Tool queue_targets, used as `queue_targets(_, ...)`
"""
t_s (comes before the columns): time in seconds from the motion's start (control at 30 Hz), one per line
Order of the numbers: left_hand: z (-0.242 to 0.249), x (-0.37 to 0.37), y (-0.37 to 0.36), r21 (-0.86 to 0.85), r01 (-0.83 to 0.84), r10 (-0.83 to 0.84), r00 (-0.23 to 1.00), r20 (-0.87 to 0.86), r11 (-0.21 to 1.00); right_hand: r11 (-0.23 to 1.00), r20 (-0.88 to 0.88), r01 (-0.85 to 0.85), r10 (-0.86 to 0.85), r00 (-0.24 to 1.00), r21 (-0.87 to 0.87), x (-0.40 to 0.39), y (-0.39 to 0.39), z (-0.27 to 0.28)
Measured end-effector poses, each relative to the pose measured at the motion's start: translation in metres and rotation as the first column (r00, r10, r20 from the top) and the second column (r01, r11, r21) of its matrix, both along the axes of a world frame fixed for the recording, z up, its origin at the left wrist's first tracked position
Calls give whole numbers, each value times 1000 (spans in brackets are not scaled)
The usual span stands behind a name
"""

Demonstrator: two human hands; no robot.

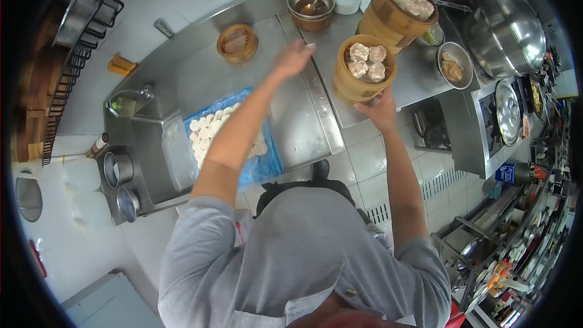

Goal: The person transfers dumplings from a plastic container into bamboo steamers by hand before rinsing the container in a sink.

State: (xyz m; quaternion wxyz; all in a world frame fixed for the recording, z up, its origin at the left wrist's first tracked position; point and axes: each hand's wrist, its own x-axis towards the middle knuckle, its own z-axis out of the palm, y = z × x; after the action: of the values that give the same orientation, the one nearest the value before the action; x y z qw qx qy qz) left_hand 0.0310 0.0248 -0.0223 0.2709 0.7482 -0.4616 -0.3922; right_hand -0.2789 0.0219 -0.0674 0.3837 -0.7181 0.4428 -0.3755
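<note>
My right hand [380, 110] grips the lower near side of a bamboo steamer [358, 87], which stands near the counter's front edge. Inside are several open-topped dumplings [368, 62], pale with pinkish filling. Over the steel counter to the left of this steamer is my left hand [294, 59], raised and slightly blurred. Its fingers are bent together; a whitish spot shows at their tip, and I cannot make out what they hold, if anything. Just behind, a taller bamboo steamer stack [388, 21] holds more dumplings [413, 1]. A small bamboo steamer [237, 44] sits further left.
Rows of round white pieces [209, 129] lie on a blue plastic sheet [262, 167] by the sink [152, 164]. At the back stand a pot of brown liquid with a spoon [311, 7] and stacked plates [345, 0]. A metal bowl [454, 65] and large steel pot [505, 27] are right.
</note>
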Motion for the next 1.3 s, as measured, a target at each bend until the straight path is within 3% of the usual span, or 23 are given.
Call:
queue_targets(0.03,-8,40,-2,-25,135,-106,871,480,991,999,-41,39,-40,998,-19,0,6,-1)
queue_targets(0.07,-49,85,-6,-31,124,-70,731,679,992,996,-82,78,-81,993,-42,-2,14,-3)
queue_targets(0.13,-60,128,11,57,-32,-36,454,890,998,995,-166,100,-99,981,-3,-6,43,-10)
queue_targets(0.2,-53,157,14,293,-100,-174,610,773,951,997,-176,66,-60,983,27,-8,77,-12)
queue_targets(0.3,-77,163,18,186,-2,-153,558,815,982,998,-109,-21,27,994,55,-7,119,-8)
queue_targets(0.4,-45,117,21,326,204,-378,639,670,923,992,-113,-79,90,989,101,3,142,-9)
queue_targets(0.43,-78,112,19,300,284,-412,571,710,910,988,-107,-96,109,988,118,6,145,-10)
queue_targets(0.47,-73,88,27,243,259,-354,668,655,935,984,-97,-121,134,986,135,11,147,-12)
queue_targets(0.53,-77,46,50,121,298,-295,655,696,947,986,-85,-129,137,987,103,21,149,-19)
queue_targets(0.57,-76,28,58,196,338,-374,619,691,921,987,-94,-129,138,986,93,29,149,-15)
queue_targets(0.6,-89,13,72,26,334,-238,613,753,942,989,-104,-126,134,986,79,38,148,-7)
queue_targets(0.67,-68,-10,97,78,366,-358,810,465,927,987,-132,-142,152,980,81,57,148,4)
queue_targets(0.77,-21,-9,173,-342,190,-106,963,248,920,975,-158,-190,207,965,116,84,156,18)
queue_targets(0.87,-3,45,257,-403,-24,18,1000,-18,915,946,-87,-308,316,945,98,115,169,18)
queue_targets(0.9,1,68,287,-373,-147,139,989,-49,916,931,-69,-349,357,932,104,129,175,21)
queue_targets(0.97,4,118,328,-350,-170,226,966,124,921,896,-67,-438,443,894,76,163,183,30)
queue_targets(1.0,22,128,337,-221,-233,266,955,130,947,873,-89,-486,488,868,44,183,185,36)
queue_targets(1.07,36,131,339,-159,-244,278,926,255,957,833,-163,-552,541,825,-31,219,180,33)
queue_targets(1.17,-8,126,320,-285,-93,231,835,500,954,757,-312,-636,574,757,-152,270,171,31)
queue_targets(1.23,-14,126,306,-178,-104,179,855,487,979,705,-462,-678,540,704,-210,291,169,26)
queue_targets(1.3,-9,125,297,-28,-91,93,884,459,995,690,-568,-717,553,610,-99,299,169,30)
